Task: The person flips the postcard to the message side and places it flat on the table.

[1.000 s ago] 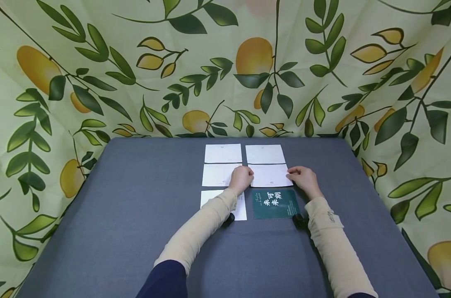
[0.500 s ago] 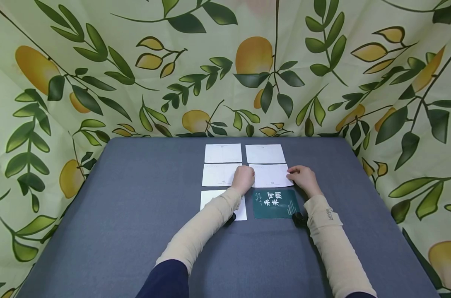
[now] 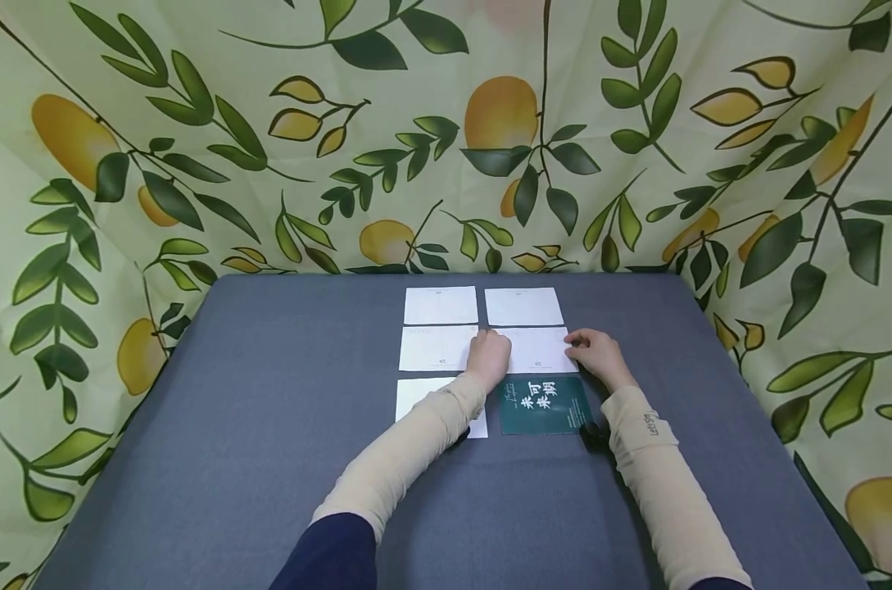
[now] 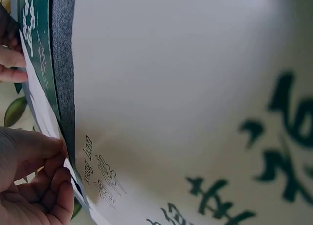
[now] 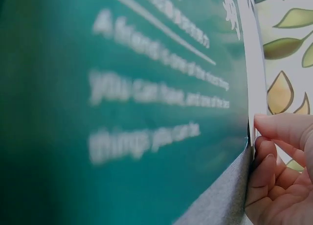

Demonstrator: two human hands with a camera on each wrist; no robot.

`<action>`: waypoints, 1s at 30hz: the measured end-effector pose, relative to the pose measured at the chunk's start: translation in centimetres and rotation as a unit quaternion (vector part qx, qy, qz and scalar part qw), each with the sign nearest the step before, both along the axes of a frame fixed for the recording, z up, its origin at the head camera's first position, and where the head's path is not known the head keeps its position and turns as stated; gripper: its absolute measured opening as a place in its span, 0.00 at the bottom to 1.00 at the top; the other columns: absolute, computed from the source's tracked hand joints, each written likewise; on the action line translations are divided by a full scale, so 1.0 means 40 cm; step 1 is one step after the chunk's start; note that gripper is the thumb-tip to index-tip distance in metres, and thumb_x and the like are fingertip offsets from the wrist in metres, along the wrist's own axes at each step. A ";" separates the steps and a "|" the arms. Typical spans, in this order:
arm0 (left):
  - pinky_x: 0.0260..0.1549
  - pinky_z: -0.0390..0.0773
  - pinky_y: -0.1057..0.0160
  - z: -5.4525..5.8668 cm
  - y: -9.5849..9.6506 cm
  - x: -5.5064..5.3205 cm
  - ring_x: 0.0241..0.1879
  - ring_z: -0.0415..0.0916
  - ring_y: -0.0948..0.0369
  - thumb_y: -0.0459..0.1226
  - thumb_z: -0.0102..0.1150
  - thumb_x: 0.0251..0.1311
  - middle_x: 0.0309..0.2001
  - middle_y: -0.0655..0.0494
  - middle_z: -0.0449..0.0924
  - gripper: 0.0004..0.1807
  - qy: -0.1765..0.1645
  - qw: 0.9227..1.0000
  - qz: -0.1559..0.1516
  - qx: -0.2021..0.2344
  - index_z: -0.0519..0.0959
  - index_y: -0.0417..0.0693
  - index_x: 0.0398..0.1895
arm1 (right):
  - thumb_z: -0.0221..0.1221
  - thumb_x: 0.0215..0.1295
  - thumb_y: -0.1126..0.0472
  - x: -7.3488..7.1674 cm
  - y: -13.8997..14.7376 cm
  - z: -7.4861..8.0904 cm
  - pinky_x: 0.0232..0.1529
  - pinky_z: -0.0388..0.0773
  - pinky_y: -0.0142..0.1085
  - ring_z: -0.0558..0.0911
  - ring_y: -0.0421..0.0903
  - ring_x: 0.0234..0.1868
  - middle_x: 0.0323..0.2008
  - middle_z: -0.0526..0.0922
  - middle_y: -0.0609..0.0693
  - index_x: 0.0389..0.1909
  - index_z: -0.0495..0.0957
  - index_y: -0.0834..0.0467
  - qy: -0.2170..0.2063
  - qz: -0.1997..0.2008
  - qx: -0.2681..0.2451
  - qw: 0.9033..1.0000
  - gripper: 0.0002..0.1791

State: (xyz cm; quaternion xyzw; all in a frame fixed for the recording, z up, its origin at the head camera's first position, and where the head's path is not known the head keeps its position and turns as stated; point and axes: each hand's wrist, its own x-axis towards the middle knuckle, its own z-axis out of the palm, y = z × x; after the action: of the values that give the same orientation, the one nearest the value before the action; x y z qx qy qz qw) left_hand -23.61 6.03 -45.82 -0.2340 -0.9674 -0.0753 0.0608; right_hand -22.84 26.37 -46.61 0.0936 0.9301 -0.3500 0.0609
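Observation:
In the head view, a white postcard [image 3: 537,351] lies in the right column's middle row. My left hand [image 3: 488,354] pinches its left edge, thumb against curled fingers, and covers that corner. At the opposite edge, my right hand [image 3: 599,356] holds the same postcard between thumb and fingers. Just below it lies a dark green postcard [image 3: 545,406] with white lettering. Left of my left hand is another white postcard [image 3: 434,348]. Under my left forearm, a white postcard with green writing [image 4: 171,88] fills much of the left wrist view.
Two white postcards, one at back left [image 3: 441,305] and one at back right [image 3: 523,306], form the far row. All lie on a grey cloth-covered table [image 3: 269,393]. A leaf-and-fruit patterned curtain [image 3: 416,147] hangs behind and at both sides.
My left hand has shifted a little to the right, over the left edge of the middle-right postcard. My right hand stays almost in place at its right edge.

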 end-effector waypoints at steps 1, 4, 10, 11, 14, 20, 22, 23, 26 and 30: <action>0.37 0.81 0.60 -0.001 0.001 0.001 0.34 0.80 0.57 0.33 0.51 0.61 0.30 0.48 0.85 0.12 0.005 1.000 -0.002 -0.005 0.85 0.42 0.31 | 0.55 0.61 0.63 0.001 0.000 0.000 0.28 0.62 0.34 0.68 0.48 0.27 0.24 0.70 0.52 0.49 0.76 0.64 0.000 -0.001 0.000 1.000 0.16; 0.36 0.81 0.61 -0.001 0.001 0.001 0.33 0.80 0.57 0.33 0.52 0.61 0.30 0.48 0.85 0.11 0.012 1.000 0.003 -0.009 0.85 0.42 0.31 | 0.55 0.62 0.62 0.002 -0.002 -0.001 0.28 0.62 0.34 0.68 0.48 0.28 0.25 0.70 0.53 0.50 0.76 0.64 0.000 -0.005 -0.001 1.000 0.16; 0.36 0.80 0.61 -0.002 0.000 0.002 0.33 0.80 0.58 0.33 0.52 0.61 0.29 0.49 0.85 0.11 0.006 1.000 0.005 -0.006 0.85 0.42 0.30 | 0.55 0.62 0.62 0.001 -0.002 -0.006 0.29 0.62 0.35 0.68 0.48 0.29 0.26 0.71 0.53 0.50 0.76 0.64 -0.001 -0.008 -0.001 1.000 0.17; 0.36 0.80 0.61 -0.003 0.000 0.002 0.33 0.80 0.58 0.33 0.53 0.60 0.29 0.48 0.85 0.11 0.007 1.000 0.002 -0.007 0.85 0.42 0.30 | 0.55 0.62 0.61 0.001 -0.002 -0.007 0.29 0.62 0.34 0.68 0.48 0.29 0.26 0.71 0.53 0.50 0.76 0.63 -0.001 -0.009 -0.001 1.000 0.17; 0.36 0.80 0.60 -0.005 -0.002 0.001 0.32 0.80 0.57 0.32 0.52 0.60 0.29 0.48 0.85 0.11 0.005 1.000 -0.002 0.000 0.85 0.41 0.29 | 0.54 0.62 0.61 0.003 -0.002 -0.012 0.28 0.62 0.34 0.69 0.48 0.29 0.26 0.70 0.53 0.50 0.75 0.63 -0.001 -0.014 -0.006 1.000 0.17; 0.29 0.78 0.64 0.005 -0.021 -0.002 0.27 0.78 0.59 0.31 0.54 0.56 0.25 0.49 0.83 0.08 -0.034 0.997 -0.004 0.070 0.84 0.39 0.30 | 0.51 0.65 0.57 0.007 -0.008 -0.012 0.32 0.66 0.36 0.71 0.52 0.36 0.36 0.76 0.59 0.51 0.74 0.64 -0.005 -0.029 -0.008 1.000 0.19; 0.28 0.77 0.65 0.016 -0.031 0.002 0.27 0.78 0.60 0.32 0.55 0.57 0.25 0.50 0.83 0.08 -0.041 0.995 -0.007 0.088 0.83 0.39 0.31 | 0.50 0.66 0.55 0.013 -0.013 -0.007 0.36 0.68 0.38 0.71 0.53 0.40 0.43 0.76 0.62 0.52 0.74 0.63 -0.006 -0.036 -0.009 0.999 0.19; 0.28 0.77 0.65 0.021 -0.036 0.005 0.28 0.78 0.60 0.34 0.56 0.57 0.26 0.50 0.83 0.08 -0.043 0.995 -0.008 0.092 0.83 0.39 0.32 | 0.50 0.66 0.55 0.017 -0.017 -0.002 0.37 0.69 0.40 0.71 0.54 0.42 0.45 0.76 0.63 0.53 0.73 0.64 -0.005 -0.038 -0.011 0.999 0.20; 0.35 0.79 0.63 0.043 -0.052 0.020 0.36 0.81 0.58 0.37 0.57 0.58 0.34 0.49 0.84 0.10 -0.040 0.994 -0.006 0.104 0.83 0.41 0.39 | 0.50 0.67 0.54 0.030 -0.028 0.011 0.40 0.71 0.41 0.73 0.54 0.42 0.48 0.75 0.64 0.54 0.73 0.64 0.013 -0.040 -0.019 0.999 0.21; 0.38 0.79 0.59 0.067 -0.079 0.035 0.38 0.82 0.56 0.40 0.58 0.58 0.37 0.49 0.84 0.14 -0.035 0.991 -0.003 0.126 0.81 0.42 0.44 | 0.52 0.67 0.54 0.051 -0.053 0.027 0.35 0.69 0.36 0.74 0.52 0.37 0.42 0.76 0.61 0.52 0.75 0.63 0.052 -0.025 -0.029 0.998 0.20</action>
State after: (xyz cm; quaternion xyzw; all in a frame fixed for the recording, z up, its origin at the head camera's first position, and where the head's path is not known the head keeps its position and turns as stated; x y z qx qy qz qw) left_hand -22.19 2.87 -43.14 -0.2243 -0.9510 -0.2054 0.0555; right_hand -20.82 24.25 -45.54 0.0963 0.9188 -0.3828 0.0064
